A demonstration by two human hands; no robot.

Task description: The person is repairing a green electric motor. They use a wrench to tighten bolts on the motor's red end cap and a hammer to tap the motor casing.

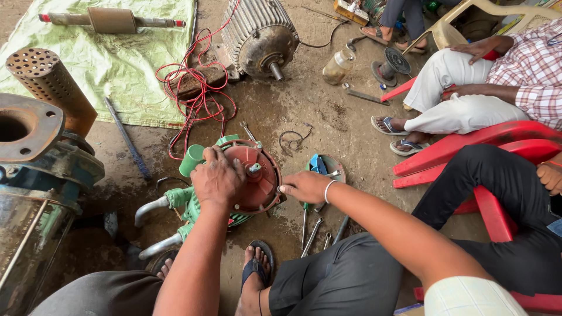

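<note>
A person sits low on the wet floor (328,126) with a small green pump (193,202) between their feet. Its round red cover (257,175) faces up. The left hand (218,178) lies flat on top of that cover, fingers spread and pressing down — not closed around anything. The right hand (304,187) touches the cover's right edge with its fingertips; the fingers are curled a bit, but I cannot tell if they pinch something small.

The pump looks like heavy metal — stiff, hard, and likely greasy, so it could slip. The best place to hold it seems to be the thick rim of the cover or the green body under it, not the thin pipes (153,225) that stick out at the left.

Some spanners (311,234) lie on the floor just beside the right hand, near a small bowl (331,167) of parts. A big grey motor (260,35) and a tangle of red wire (196,88) lie farther back. Other people sit on red chairs (468,146) at the right.
</note>
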